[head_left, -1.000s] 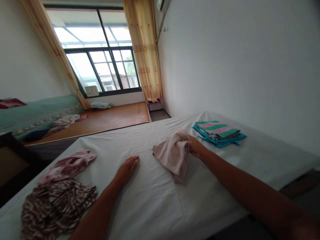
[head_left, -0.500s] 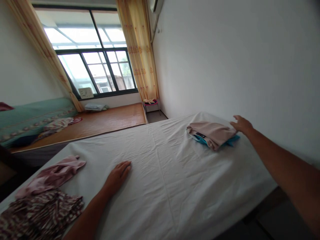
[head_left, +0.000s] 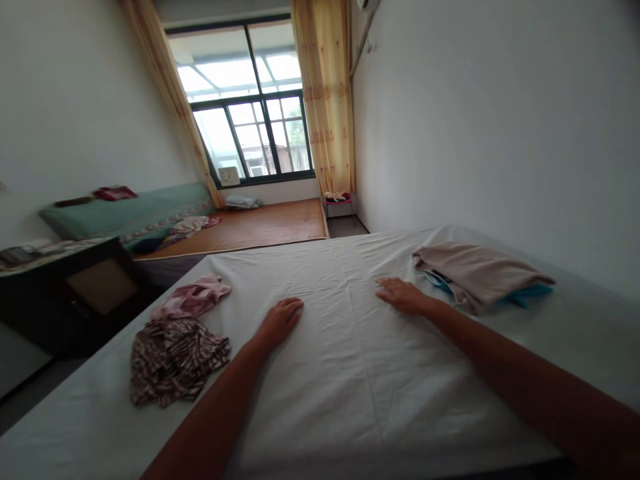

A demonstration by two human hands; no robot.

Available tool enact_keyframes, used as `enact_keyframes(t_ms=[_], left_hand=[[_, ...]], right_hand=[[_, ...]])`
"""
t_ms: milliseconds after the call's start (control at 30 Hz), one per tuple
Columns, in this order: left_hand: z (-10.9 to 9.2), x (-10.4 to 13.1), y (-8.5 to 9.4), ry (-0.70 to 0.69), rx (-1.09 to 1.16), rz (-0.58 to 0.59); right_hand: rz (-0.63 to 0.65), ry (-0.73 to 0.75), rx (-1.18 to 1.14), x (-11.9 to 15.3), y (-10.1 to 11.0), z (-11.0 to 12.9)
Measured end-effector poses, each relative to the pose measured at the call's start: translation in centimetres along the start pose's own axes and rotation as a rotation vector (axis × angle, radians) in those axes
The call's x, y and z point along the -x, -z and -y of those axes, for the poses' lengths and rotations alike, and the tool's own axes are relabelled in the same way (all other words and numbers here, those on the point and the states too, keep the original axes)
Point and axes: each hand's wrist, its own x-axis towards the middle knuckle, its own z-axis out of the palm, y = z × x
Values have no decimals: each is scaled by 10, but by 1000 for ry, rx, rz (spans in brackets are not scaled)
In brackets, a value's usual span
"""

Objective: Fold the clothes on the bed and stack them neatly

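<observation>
My left hand (head_left: 281,323) rests on the white sheet (head_left: 325,387), fingers stretched out, holding nothing. Across from it, my right hand (head_left: 401,296) is open with fingers spread, low over or on the sheet; I cannot tell whether it touches. To the right of it lie folded clothes, a beige garment (head_left: 480,270) on top of a blue one (head_left: 531,293). Left of my left hand sit a crumpled brown-and-white patterned garment (head_left: 173,360) and a pink garment (head_left: 193,297), touching each other.
Beyond the sheet stands a low bed with a brown mat (head_left: 280,220). A dark cabinet (head_left: 65,293) is at the left, and a white wall (head_left: 490,120) runs along the right. A small stool (head_left: 340,199) stands below the curtain (head_left: 327,100).
My right hand has moved left, away from the folded clothes toward the middle of the sheet. My left hand stays on the sheet. The view has turned left.
</observation>
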Motion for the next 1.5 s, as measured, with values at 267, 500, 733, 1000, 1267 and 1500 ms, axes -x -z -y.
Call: enact_keyframes(t_ms=[267,500,733,1000,1267,1500], left_hand=[[2,23,26,60,-150,-1],[55,102,134,480,-561,-207],[109,142,178,984,-467,-119],[110,82,199,951,-591,-9],[0,-40,105,295,-17,-170],[-36,-62,49,246,810,-314]], right_hand=[[-118,318,-101,3,-39,64],[-192,363,-150,4,-41,50],[-201,319,-171,3,-42,55],[-181,289,-169,7,-37,59],[-185,111,-644,0,-20,47],[-246,-58,-992,5,-8,33]])
